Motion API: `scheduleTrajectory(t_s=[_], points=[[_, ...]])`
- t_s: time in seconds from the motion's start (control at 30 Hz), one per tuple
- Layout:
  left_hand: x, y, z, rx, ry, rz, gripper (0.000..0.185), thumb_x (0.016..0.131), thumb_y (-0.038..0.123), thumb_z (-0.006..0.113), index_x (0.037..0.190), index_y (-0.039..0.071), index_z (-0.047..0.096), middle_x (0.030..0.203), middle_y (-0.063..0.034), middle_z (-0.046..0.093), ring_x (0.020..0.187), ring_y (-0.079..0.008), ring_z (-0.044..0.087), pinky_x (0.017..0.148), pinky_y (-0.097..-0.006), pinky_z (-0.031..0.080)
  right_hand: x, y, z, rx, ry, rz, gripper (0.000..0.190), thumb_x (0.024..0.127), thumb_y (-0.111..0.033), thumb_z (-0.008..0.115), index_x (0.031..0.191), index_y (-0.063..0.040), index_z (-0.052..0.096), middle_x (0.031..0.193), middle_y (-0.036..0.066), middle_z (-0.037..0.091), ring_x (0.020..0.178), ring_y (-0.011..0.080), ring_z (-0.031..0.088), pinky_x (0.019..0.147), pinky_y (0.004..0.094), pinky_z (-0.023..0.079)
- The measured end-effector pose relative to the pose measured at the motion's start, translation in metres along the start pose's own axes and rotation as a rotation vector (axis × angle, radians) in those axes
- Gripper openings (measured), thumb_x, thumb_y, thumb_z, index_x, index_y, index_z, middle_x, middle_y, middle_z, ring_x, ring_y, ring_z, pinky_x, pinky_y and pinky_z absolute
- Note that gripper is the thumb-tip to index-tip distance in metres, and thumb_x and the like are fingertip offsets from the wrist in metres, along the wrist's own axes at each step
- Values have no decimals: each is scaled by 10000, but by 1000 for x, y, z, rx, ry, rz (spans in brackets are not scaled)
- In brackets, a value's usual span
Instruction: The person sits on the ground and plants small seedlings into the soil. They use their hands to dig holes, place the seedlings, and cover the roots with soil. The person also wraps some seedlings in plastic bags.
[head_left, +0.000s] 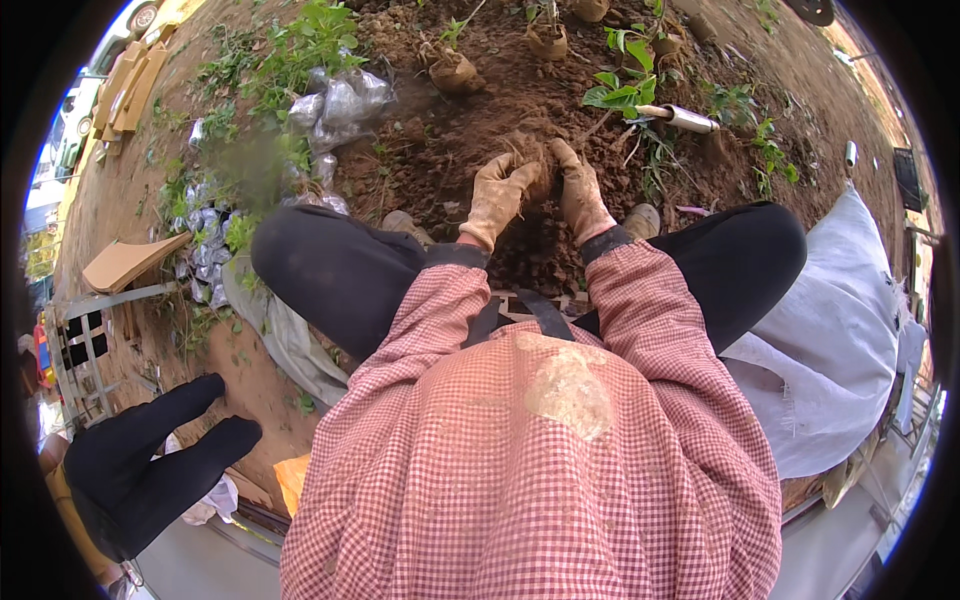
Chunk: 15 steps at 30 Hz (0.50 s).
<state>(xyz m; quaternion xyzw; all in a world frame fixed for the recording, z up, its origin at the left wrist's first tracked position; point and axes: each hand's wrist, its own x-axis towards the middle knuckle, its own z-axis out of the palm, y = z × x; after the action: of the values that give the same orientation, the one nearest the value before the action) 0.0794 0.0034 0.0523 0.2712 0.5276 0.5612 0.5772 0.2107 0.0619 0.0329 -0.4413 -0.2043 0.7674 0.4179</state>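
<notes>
Both of my hands wear soiled, tan work gloves and meet over the loose brown soil between my knees. A clump of soil with fine roots is cupped between them. My left hand curls its fingers against the clump's left side. From the other side my right hand presses on it, fingers pointing forward. The clump's underside is hidden. Ahead and to the right, a leafy seedling leans over the soil. Beside it lies a hand tool with a wooden handle and metal blade.
Several soil-filled seedling bags stand ahead. Silvery plastic-wrapped bundles lie left among green plants. A large white woven sack fills my right side. Behind on the left are another person's dark-trousered legs and a metal frame.
</notes>
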Motion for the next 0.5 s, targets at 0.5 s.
scheduleTrajectory(t_s=[0.5], points=[[4, -3, -22, -403, 3, -40, 228, 915, 23, 627, 1135, 19, 686, 1116, -46, 680, 963, -148, 654, 877, -265, 528, -17, -25, 15, 217, -84, 370, 484, 1017, -393, 545, 1387, -81, 522, 1328, 79, 597, 1208, 261, 555, 1068, 439, 442]])
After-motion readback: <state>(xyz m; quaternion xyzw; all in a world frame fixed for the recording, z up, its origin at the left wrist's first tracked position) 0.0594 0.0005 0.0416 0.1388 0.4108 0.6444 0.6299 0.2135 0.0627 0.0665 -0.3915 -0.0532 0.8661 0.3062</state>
